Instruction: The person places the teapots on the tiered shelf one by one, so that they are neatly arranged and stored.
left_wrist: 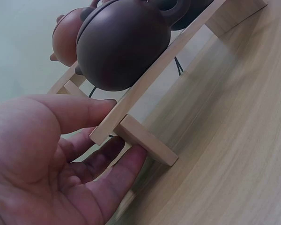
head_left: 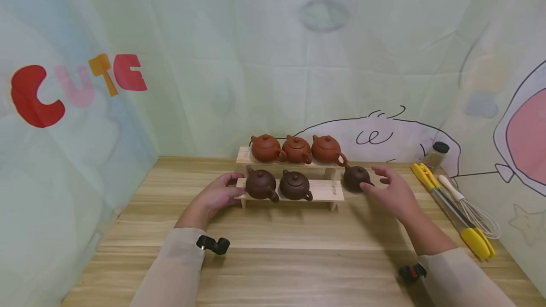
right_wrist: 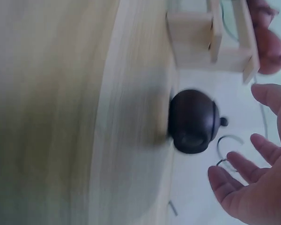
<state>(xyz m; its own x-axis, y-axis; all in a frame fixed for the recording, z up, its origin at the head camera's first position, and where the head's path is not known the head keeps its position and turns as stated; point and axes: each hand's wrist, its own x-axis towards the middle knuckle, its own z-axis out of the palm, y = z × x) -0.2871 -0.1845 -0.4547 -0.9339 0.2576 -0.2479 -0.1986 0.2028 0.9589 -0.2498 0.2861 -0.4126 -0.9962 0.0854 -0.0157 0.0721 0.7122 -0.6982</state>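
My left hand (head_left: 218,194) grips the left end of a two-step wooden stand (head_left: 317,189); the left wrist view puts its thumb on top of the lower board (left_wrist: 150,86) and its fingers below, against the leg (left_wrist: 147,140). Two dark brown teapots (head_left: 260,185) (head_left: 294,185) sit on that lower step. Three reddish-brown teapots (head_left: 265,148) (head_left: 296,149) (head_left: 326,149) line the upper one. A third dark teapot (head_left: 356,178) rests on the table right of the stand. Beside it is my right hand (head_left: 394,193), fingers spread and apart from the teapot (right_wrist: 192,117) in the right wrist view.
On the right of the wooden table (head_left: 290,269) lie yellow-ended tongs (head_left: 452,210) and a whisk (head_left: 471,205). A black-lidded jar (head_left: 436,156) stands behind them. A printed cloth backdrop (head_left: 256,60) rises along the back and sides.
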